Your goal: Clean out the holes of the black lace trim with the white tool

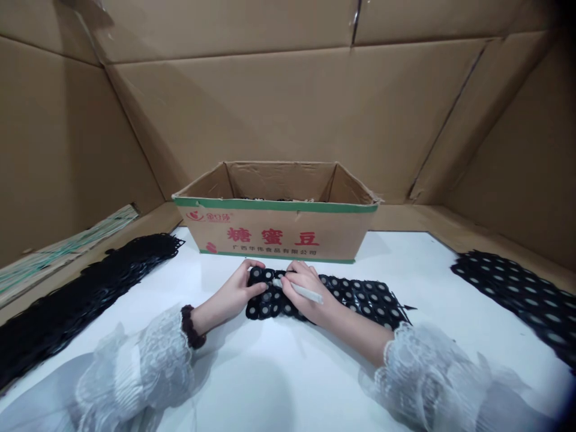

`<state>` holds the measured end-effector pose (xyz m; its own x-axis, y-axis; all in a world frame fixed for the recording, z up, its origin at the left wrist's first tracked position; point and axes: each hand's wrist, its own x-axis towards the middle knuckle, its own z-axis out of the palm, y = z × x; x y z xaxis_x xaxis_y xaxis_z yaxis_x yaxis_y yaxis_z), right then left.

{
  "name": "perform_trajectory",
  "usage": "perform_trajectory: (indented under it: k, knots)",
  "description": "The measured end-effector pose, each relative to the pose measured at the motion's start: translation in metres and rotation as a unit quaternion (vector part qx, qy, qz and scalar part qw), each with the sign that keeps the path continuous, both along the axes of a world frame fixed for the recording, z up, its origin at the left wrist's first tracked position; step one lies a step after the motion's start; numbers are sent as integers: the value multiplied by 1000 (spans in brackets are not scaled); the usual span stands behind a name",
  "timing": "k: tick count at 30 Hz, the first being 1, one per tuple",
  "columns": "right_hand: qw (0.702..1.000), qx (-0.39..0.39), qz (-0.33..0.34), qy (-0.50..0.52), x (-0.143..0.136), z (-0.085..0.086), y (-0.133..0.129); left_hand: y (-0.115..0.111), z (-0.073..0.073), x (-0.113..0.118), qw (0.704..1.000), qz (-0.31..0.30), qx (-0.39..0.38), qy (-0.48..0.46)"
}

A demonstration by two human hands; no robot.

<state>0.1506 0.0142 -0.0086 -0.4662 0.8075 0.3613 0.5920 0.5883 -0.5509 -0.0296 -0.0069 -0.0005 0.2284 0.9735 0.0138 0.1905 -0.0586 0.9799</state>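
A flat black strip (366, 298) with rows of round pieces, each with a pale centre, lies on the white tabletop before me. My left hand (240, 288) grips its left end, thumb on top and fingers at the far edge. Held like a pen in my right hand (310, 291) is a slim white stick-shaped tool (308, 293). Its tip points left at the round pieces near my left thumb. What the tip touches is too small to make out. The right hand covers the middle of the strip.
Behind the strip stands an open cardboard box (274, 231) with dark items inside. A long stack of black strips (99, 279) lies on the left, and a black dotted sheet (517, 288) on the right. Cardboard walls (288, 108) enclose the white table (238, 378); flattened cardboard (67, 255) lies far left.
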Motion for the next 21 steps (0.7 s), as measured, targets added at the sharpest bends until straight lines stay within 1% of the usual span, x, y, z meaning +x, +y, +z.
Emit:
perform_trajectory:
  k: [2,4,6,8,9,11,13,16,19,21]
  knots:
    - [999,-26,12,43,3,2,1,1,1,1,1000,11,-14,-24]
    - [993,-49,20,108,7,5,2,2,3,2,998,20,-34,-45]
    - [983,-26,18,178,10,8,-1,3,4,2,997,26,-37,-55]
    - [975,-13,33,221,10,8,-5,3,5,2,997,33,-28,-60]
    - [973,-34,51,224,9,7,-7,4,5,1,997,33,-27,-59]
    - [969,-112,73,206,7,5,-9,5,6,-3,998,17,-36,-52]
    - [966,-177,50,181,4,4,-10,6,5,-8,998,-14,-48,-35]
    - [967,-199,13,160,2,4,-9,7,7,-15,996,-48,-71,-1]
    - [968,-199,16,151,0,6,-10,6,11,-18,994,-58,-93,27]
    - [968,-201,23,149,0,7,-12,6,13,-19,993,-59,-91,44]
